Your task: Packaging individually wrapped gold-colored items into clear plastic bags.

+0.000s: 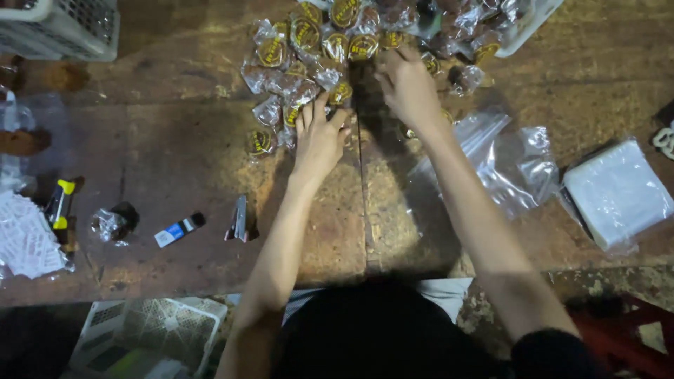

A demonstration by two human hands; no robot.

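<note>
A heap of small wrapped brown sweets in clear wrappers with gold round labels [309, 49] lies at the far middle of the worn wooden table [175, 154]. My left hand [319, 137] rests flat at the heap's near edge, fingers spread on a few wrapped pieces. Further away, my right hand [407, 88] reaches into the heap with fingers curled over some pieces; whether it grips one is hidden. An empty clear plastic bag [505, 158] lies just right of my right forearm.
A stack of clear bags [618, 193] lies at the right. A white basket [60, 28] stands at the far left, another white container [526, 24] at the far right. A stapler [240, 219], a small tube [179, 229], one wrapped sweet [112, 223] and a yellow-black tool [60, 203] lie near left.
</note>
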